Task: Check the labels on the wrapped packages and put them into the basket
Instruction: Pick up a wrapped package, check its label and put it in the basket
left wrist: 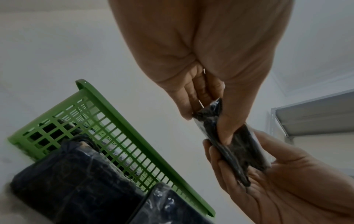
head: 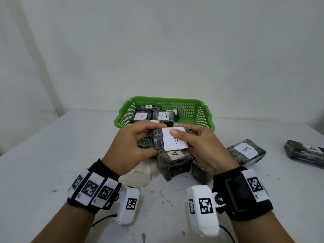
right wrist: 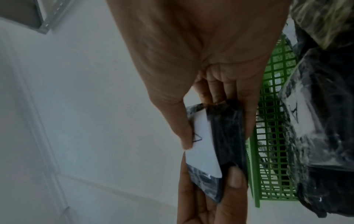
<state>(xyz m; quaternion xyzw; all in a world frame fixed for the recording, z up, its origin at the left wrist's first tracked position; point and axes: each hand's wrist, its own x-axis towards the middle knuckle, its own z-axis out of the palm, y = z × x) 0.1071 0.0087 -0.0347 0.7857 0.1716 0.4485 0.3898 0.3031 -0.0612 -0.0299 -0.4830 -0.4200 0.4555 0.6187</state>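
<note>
On the white table (head: 52,155), both the left hand (head: 129,146) and right hand (head: 203,148) pinch one A-labelled package (head: 171,140) before the green basket (head: 203,113). At least four packages lie inside; four more rest outside.

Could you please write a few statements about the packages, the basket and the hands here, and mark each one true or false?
1. Both the left hand and the right hand hold the same wrapped package. True.
2. The held package's label shows the letter B. False: it shows an A, with the right thumb partly over it.
3. The green basket already holds several packages. True.
4. The package marked B on the table lies to the left of the hands. False: it lies to their right.
5. The basket is red. False: it is green.
</note>
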